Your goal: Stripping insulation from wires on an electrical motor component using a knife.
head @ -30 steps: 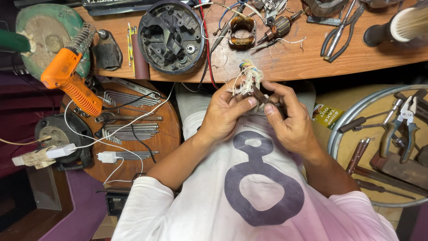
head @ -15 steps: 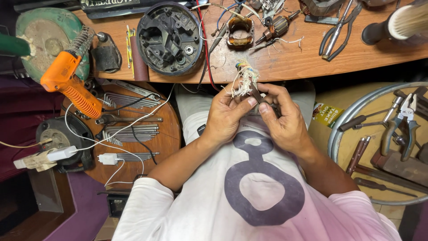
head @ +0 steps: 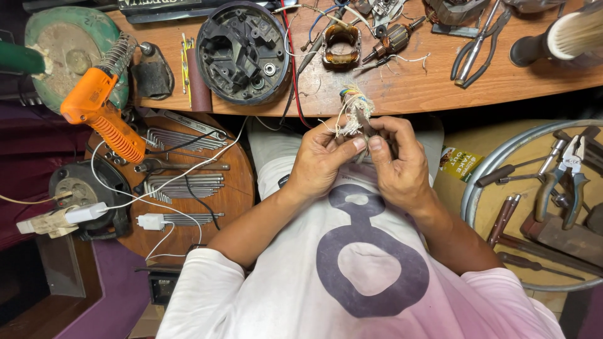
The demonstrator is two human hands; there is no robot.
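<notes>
Both hands meet just below the wooden surface (head: 440,88) edge, pinched together on a small bundle of wires (head: 355,108). Its long axis stands upright, frayed ends above the fingertips. Left hand (head: 323,160) clamps from one side, right hand (head: 396,164) from the other, equally near, wrists angled inward.
</notes>
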